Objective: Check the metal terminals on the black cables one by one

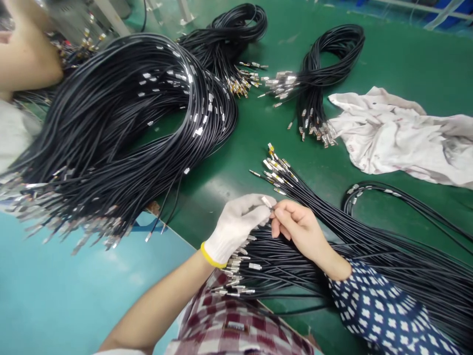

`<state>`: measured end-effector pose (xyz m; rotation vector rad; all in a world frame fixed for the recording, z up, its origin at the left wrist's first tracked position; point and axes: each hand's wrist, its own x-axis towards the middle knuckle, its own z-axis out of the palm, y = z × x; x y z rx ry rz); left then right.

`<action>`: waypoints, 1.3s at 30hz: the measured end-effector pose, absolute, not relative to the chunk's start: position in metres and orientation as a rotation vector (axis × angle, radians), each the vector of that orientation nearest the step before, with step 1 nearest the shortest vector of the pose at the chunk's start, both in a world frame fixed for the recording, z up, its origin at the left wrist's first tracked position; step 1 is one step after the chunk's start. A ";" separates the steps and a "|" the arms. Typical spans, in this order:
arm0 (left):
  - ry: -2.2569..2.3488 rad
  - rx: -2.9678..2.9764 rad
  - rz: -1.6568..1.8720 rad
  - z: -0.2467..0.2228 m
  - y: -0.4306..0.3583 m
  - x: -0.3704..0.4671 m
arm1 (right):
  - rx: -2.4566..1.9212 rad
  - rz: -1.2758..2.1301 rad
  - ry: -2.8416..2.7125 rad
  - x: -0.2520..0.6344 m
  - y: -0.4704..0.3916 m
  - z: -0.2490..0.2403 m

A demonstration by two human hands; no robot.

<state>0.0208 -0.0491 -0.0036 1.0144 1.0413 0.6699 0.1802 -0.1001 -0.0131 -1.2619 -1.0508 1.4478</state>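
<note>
A small metal plug (266,202) is pinched by the gloved left hand (242,217), its black cord (273,208) by the bare right hand (299,227) just behind; both grips narrow, presumably so the plug is kept steady and in sight. It is held above the near cable pile (288,261) on the green surface (221,190), whose ends are gathered by the glove, likely for easy reach. Big coil (111,98) is laid with ends over the edge, apparently keeping them loose.
</note>
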 end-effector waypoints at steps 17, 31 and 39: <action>1.146 0.996 0.685 -0.001 -0.052 0.029 | -1.364 1.267 -1.287 0.180 -0.104 -0.020; 0.801 2.725 0.068 -0.006 -0.063 0.002 | -2.063 -0.165 -2.295 0.215 -0.092 -0.003; 0.837 2.737 0.186 -0.012 -0.066 -0.004 | -2.026 -0.217 -2.230 0.217 -0.082 -0.008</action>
